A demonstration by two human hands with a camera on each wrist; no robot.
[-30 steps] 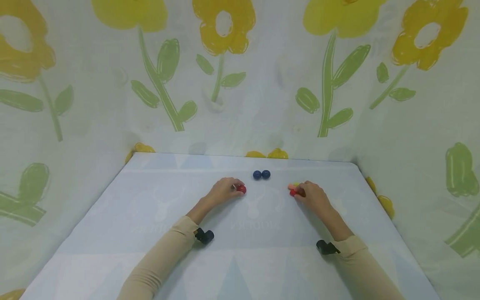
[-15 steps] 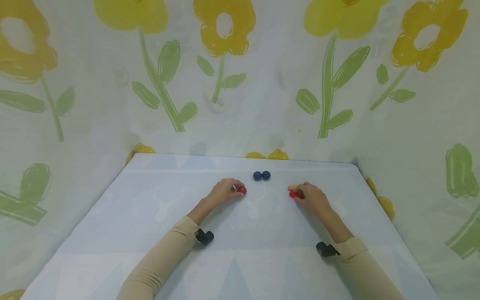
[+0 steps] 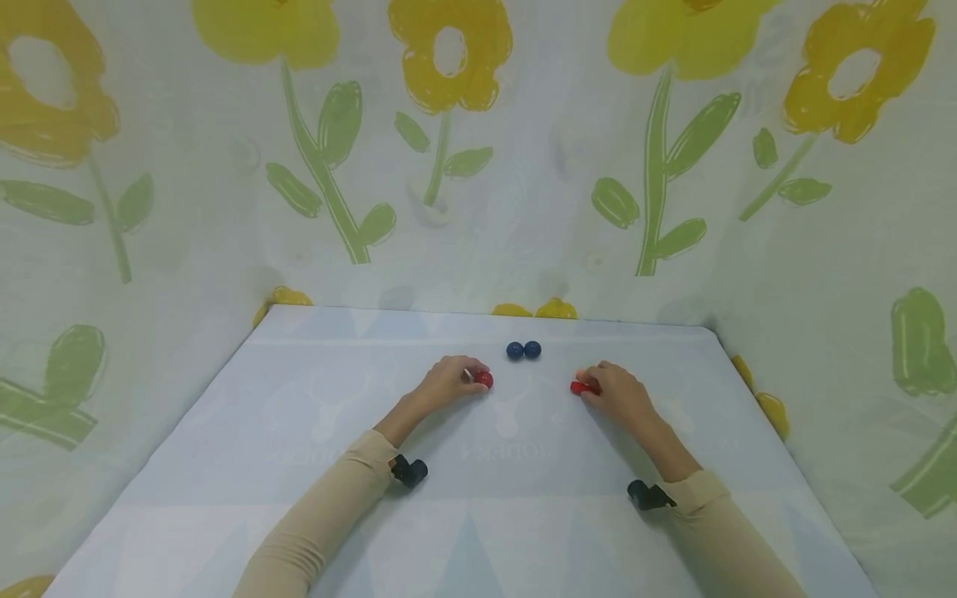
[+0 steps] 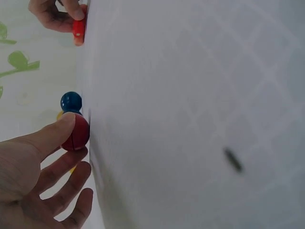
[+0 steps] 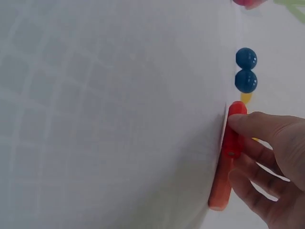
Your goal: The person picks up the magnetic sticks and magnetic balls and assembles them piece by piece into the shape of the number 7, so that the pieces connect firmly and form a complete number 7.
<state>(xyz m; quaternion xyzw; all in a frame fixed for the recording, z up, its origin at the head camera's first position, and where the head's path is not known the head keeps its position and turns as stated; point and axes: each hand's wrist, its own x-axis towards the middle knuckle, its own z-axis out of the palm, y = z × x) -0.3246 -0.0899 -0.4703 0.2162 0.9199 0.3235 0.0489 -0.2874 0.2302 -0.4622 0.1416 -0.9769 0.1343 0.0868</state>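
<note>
Between thumb and fingers, my left hand (image 3: 449, 382) pinches a glossy red ball (image 3: 484, 379) on the table. In the left wrist view the thumb presses the near side of the ball (image 4: 77, 133). To the right, my right hand (image 3: 616, 394) grips a short red stick with rounded ends (image 5: 234, 129), thumb on top and fingers behind. An orange stick (image 5: 221, 186) lies close behind the red one, overlapped by it and the fingers. Two dark blue balls (image 3: 523, 350) sit side by side farther back, between the hands.
A pale patterned cloth covers the table (image 3: 478, 465), whose far edge meets a hanging flowered curtain (image 3: 516, 208). Curtain walls also rise at left and right. A black wrist camera (image 3: 409, 472) is strapped to the left wrist, another black camera (image 3: 647, 496) to the right.
My right hand has shifted slightly left with the red stick. A yellow-green bit seen beside the orange stick earlier is now hidden. The left hand and the balls stay in place.
</note>
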